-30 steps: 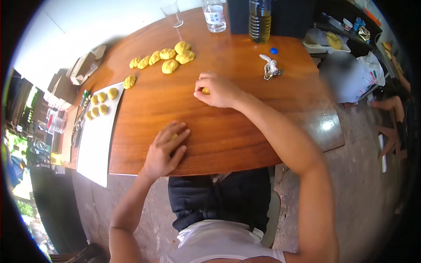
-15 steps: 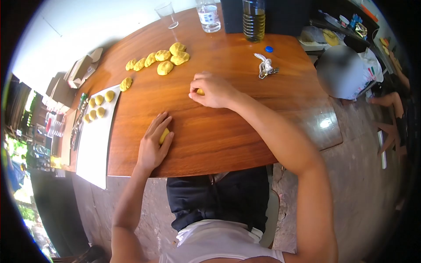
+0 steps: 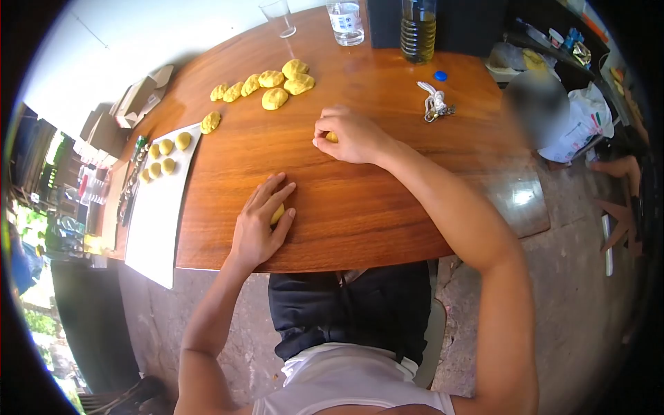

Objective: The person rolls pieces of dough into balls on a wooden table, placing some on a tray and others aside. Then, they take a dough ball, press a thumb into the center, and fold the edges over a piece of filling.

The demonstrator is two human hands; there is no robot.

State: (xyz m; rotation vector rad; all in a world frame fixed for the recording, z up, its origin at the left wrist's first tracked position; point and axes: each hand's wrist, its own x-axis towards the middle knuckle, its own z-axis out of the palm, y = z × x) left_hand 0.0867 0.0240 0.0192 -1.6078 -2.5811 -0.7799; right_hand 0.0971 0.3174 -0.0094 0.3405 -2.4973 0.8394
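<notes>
A broad, glossy brown wooden tabletop carried the work. A long white rectangular sheet at its left edge bore five small yellow dough balls; more yellow dough lumps sat farther off. The left hand had slid slightly back toward the middle since half a second before, palm pressing a yellow dough piece flat-fingered. The right hand stayed put, its grip curled narrowly round another small yellow dough piece
</notes>
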